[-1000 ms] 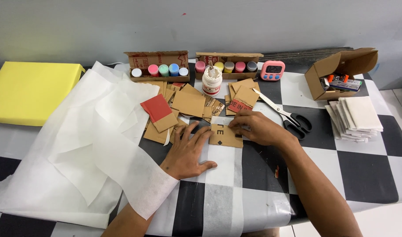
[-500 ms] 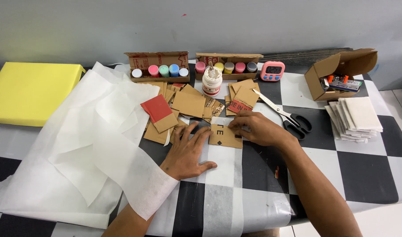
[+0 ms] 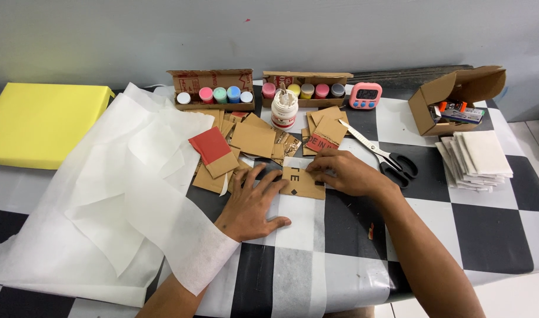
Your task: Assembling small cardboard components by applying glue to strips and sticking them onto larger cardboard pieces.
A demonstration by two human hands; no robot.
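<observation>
My left hand point(image 3: 253, 203) lies flat on the checkered table point(image 3: 487, 235), fingers spread, fingertips pressing the left edge of a small brown cardboard piece point(image 3: 302, 182) with black marks. My right hand point(image 3: 346, 172) rests on the same piece's right edge, its fingers pinching the upper corner. A pile of cardboard scraps point(image 3: 255, 140), one with a red face point(image 3: 209, 145), lies just beyond both hands. A white glue jar point(image 3: 284, 109) stands behind the pile.
Large white paper sheets point(image 3: 105, 188) cover the left, partly over my left forearm. A yellow block point(image 3: 40, 121) sits far left. Two cardboard trays of paint pots point(image 3: 213, 94), a pink timer point(image 3: 365, 95), scissors point(image 3: 387, 156), an open box point(image 3: 452, 100) and stacked white sheets point(image 3: 475, 159) are nearby.
Both hands stay on the cardboard piece. My right fingers have shifted slightly along its upper right edge; nothing else moved.
</observation>
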